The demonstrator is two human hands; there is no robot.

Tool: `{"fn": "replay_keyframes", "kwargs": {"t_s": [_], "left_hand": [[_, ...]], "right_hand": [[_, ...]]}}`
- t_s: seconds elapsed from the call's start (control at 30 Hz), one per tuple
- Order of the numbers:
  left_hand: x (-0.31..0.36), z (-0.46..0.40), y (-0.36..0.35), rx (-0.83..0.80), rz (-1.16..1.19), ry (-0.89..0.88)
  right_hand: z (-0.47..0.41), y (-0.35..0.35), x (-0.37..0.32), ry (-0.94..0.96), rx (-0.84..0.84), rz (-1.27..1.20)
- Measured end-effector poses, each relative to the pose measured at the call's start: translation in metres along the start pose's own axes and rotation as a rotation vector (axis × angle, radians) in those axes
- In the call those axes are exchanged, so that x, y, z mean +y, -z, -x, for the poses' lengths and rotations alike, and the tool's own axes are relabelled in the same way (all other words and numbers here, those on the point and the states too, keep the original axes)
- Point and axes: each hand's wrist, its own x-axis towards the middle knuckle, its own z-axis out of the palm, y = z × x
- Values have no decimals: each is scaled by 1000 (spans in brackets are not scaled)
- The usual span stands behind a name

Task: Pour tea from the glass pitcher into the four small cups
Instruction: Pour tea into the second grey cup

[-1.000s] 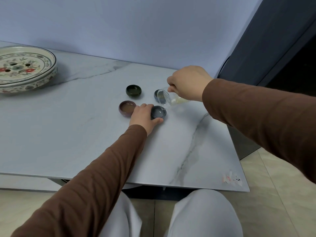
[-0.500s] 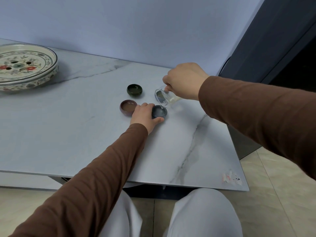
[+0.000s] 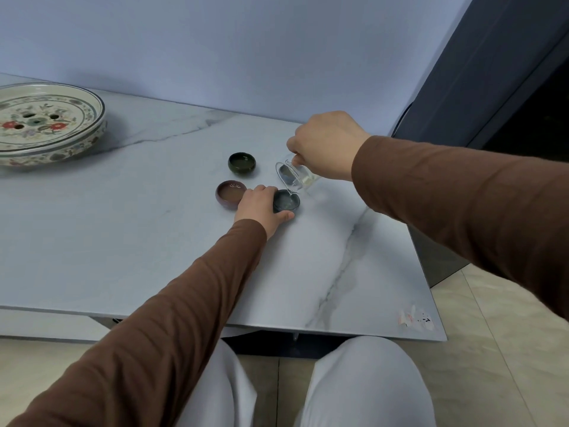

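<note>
My right hand (image 3: 326, 144) grips the glass pitcher (image 3: 294, 178), tipped steeply to the left with its spout over a dark grey cup (image 3: 287, 201). A thin stream of pale tea runs into that cup. My left hand (image 3: 260, 208) curls around the grey cup's left side and holds it on the marble table (image 3: 123, 235). A brown cup (image 3: 231, 193) sits just left of my left hand. A dark green cup (image 3: 242, 162) stands behind it. A fourth cup shows only as a dark shape through the tilted pitcher.
A large flower-patterned ceramic tea tray (image 3: 43, 127) stands at the table's far left. The table's right edge runs close beside a dark cabinet (image 3: 480, 87). My knees (image 3: 363, 383) are under the front edge.
The pitcher has swung from the far right cup toward me and tipped further. Its spout is now over the near grey cup and tea is flowing. My left hand has kept its hold.
</note>
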Motion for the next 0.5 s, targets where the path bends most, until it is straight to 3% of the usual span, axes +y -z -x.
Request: {"fn": "replay_keyframes", "kwargs": {"t_s": [0.5], "left_hand": [[1, -1, 1, -8, -20, 9]], "right_hand": [[-4, 4, -7, 69, -36, 113]]}}
